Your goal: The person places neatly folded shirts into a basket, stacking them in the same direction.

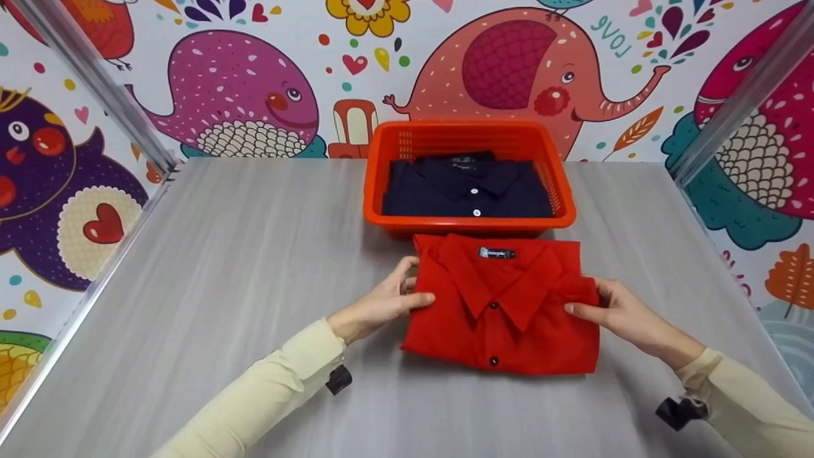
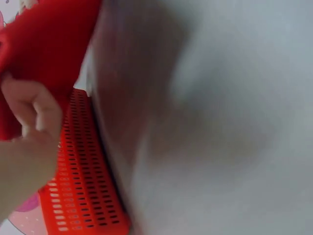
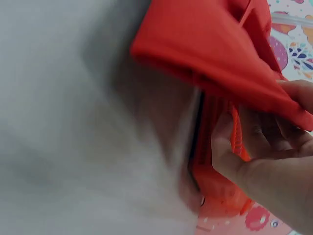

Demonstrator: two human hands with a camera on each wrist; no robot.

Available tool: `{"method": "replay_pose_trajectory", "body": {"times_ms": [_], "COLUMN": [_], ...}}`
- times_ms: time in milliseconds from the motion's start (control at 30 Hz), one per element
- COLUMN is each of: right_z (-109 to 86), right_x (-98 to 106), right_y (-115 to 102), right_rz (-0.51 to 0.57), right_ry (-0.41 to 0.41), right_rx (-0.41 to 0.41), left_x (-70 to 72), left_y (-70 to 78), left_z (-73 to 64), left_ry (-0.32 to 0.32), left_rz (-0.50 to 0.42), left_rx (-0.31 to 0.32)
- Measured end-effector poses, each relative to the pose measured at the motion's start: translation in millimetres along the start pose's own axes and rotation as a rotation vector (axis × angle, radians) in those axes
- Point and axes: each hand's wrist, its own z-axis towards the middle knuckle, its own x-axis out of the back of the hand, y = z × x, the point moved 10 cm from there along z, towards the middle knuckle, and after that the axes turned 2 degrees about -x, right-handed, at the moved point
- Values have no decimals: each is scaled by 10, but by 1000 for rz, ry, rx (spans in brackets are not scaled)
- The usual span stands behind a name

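Note:
A folded red collared shirt [image 1: 458, 324] with dark buttons and a black neck label is held up between both hands, just in front of an orange-red basket [image 1: 470, 222]. At its left edge my left hand [image 1: 388, 299] pinches the cloth, thumb on top and fingers beneath. The right hand [image 1: 626, 315] grips the opposite edge in the same way. Both wrist views show the red cloth [image 2: 54, 44] raised off the table, its underside edge [image 3: 195, 63] visible on the right. Inside the basket lies a folded navy shirt [image 1: 439, 197] with white buttons.
The grey wood-grain table [image 1: 254, 254] extends around the basket. Behind it stands a wall [image 1: 432, 57] printed with cartoon animals, and metal corner posts [image 1: 102, 83] rise at both sides. A dark wrist device [image 1: 682, 412] sits on the right sleeve.

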Motion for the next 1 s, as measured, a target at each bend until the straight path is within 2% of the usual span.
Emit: {"method": "replay_pose_trajectory", "body": {"times_ms": [133, 267, 433, 533, 767, 1000], "right_z": [34, 52, 82, 98, 126, 295], "right_x": [-93, -149, -90, -34, 87, 194], "right_y": [-98, -222, -388, -462, -552, -602], "right_rz": [-5, -32, -29, -9, -18, -27], "right_ry": [-13, -9, 59, 92, 125, 155], "right_rx": [48, 96, 149, 164, 139, 71], "left_x": [28, 123, 194, 238, 387, 528], "left_y": [52, 136, 348, 455, 607, 686], "left_z": [-6, -47, -100, -135, -180, -103], "left_ry": [15, 36, 15, 9, 50, 93], "left_rz": [10, 76, 155, 183, 193, 229], "left_rx": [-28, -68, -178, -217, -234, -245]}}
